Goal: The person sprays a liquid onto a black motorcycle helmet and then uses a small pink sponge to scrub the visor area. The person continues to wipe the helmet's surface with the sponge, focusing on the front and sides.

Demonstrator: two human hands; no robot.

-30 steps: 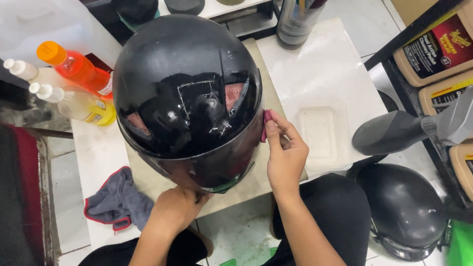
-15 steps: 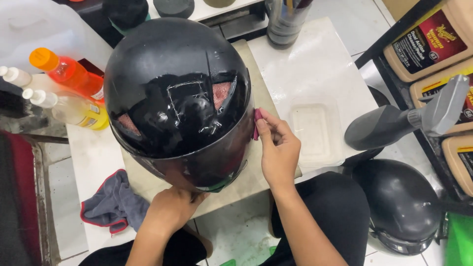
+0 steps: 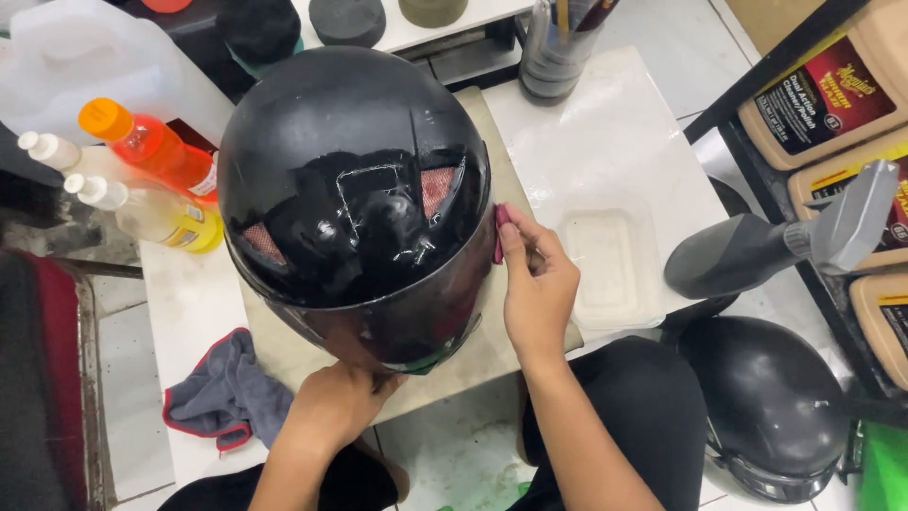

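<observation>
A glossy black helmet rests on a beige mat on a white table, its dark visor facing me. My left hand grips the helmet's lower front edge. My right hand pinches a small maroon pad and presses it against the helmet's right side.
An orange bottle and a yellow bottle stand at the left. A grey cloth with red trim lies front left. A clear plastic tray sits to the right. A second black helmet and a grey spray bottle are further right.
My right hand with the maroon pad has slid slightly along the helmet's right side. The left hand stays on the lower edge.
</observation>
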